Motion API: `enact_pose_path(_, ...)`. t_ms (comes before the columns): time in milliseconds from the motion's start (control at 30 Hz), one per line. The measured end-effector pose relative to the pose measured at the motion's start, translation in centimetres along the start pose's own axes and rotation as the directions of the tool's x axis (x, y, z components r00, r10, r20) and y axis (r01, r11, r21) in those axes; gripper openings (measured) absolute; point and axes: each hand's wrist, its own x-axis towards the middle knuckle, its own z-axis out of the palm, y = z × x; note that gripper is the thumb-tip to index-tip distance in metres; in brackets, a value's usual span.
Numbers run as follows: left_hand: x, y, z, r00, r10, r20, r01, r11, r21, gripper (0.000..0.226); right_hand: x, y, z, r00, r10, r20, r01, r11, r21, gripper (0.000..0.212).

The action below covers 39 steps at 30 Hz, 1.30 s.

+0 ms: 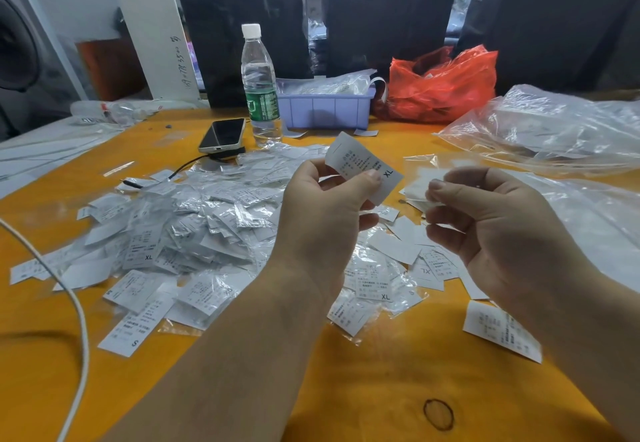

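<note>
My left hand (329, 206) pinches a white paper label marked XL (360, 164) between thumb and fingers, held up above the yellow table (363, 382). My right hand (491, 223) pinches a small clear plastic sleeve (420, 178) just to the right of the label; the two are close but apart. Below and to the left lies a large heap of labels and bagged labels (194, 220). Several loose labels (391, 268) lie under my hands.
A water bottle (260, 85) and a phone (223, 135) stand at the back, beside a purple tray (325, 107) and a red plastic bag (443, 85). Clear plastic bags (547, 130) fill the right side. A white cable (74, 289) curves across the left.
</note>
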Motion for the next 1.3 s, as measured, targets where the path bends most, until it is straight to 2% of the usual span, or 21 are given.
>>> enact_pose_path(267, 0.0, -0.1, 0.1, 1.000, 0.015, -0.008, -0.015, 1.000, 0.016, 0.021, -0.3, 0.0, 0.3, 0.999, -0.026, 0.021, 0.027, 0.998, -0.056, 0.024)
enact_pose_path(633, 0.1, -0.1, 0.1, 1.000, 0.025, -0.011, -0.025, 1.000, 0.013, 0.019, -0.6, 0.0, 0.5, 0.995, -0.048, 0.088, 0.060, 0.990, -0.131, 0.013)
enact_pose_path(767, 0.1, -0.2, 0.0, 0.999, 0.025, -0.019, -0.025, 1.000, 0.017, 0.018, -0.7, 0.0, 0.6, 0.994, -0.031, 0.104, 0.044, 0.991, -0.125, 0.022)
enact_pose_path(1033, 0.2, -0.3, 0.0, 0.999, 0.028, -0.020, -0.028, 0.999, 0.026, 0.018, -1.0, 0.1, 0.9, 0.981, 0.013, 0.195, 0.015, 0.990, -0.141, 0.026)
enact_pose_path(1300, 0.5, 0.2, -0.6, 0.997, 0.030, -0.069, -0.031, 0.999, -0.016, 0.014, -0.6, -0.3, 0.5, 0.991, 0.013, 0.134, -0.005, 0.998, -0.055, 0.018)
